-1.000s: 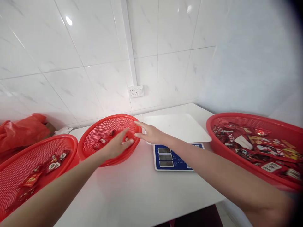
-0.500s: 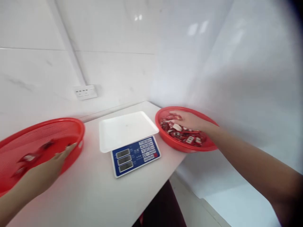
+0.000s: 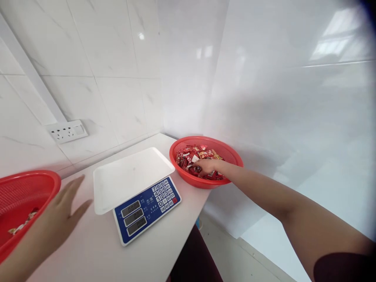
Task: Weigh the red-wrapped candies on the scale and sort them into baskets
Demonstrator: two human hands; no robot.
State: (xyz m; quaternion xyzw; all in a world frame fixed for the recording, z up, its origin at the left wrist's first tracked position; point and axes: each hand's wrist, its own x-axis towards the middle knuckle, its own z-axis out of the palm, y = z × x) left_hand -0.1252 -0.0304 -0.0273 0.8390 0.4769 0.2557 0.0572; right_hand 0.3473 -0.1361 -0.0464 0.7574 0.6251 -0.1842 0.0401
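Observation:
Small shiny packets in mostly red wrappers, which look like wrapped candies (image 3: 189, 153), fill much of the red perforated basket (image 3: 232, 154) at the right. My right hand (image 3: 206, 166) reaches down among them, its fingers curled round a few; the fingertips are partly hidden. My left hand (image 3: 63, 213) hovers beside the red basket on the left (image 3: 51, 184), fingers spread and holding nothing. A few wrapped pieces (image 3: 25, 223) lie inside that basket. Between the baskets stands a blue and white digital scale (image 3: 148, 209) with a bare white weighing tray (image 3: 132, 176); its displays read zeros.
A white table (image 3: 96, 250) carries the scale and both baskets, and its near edge runs diagonally down from the right basket. Tiled walls meet in the corner behind it. A white power socket (image 3: 69, 131) is fixed to the back wall.
The view has swung right. My left hand has come away from the left basket's interior, its fingers now spread. Within the right basket, my right hand has shifted nearer and dug in among the candies.

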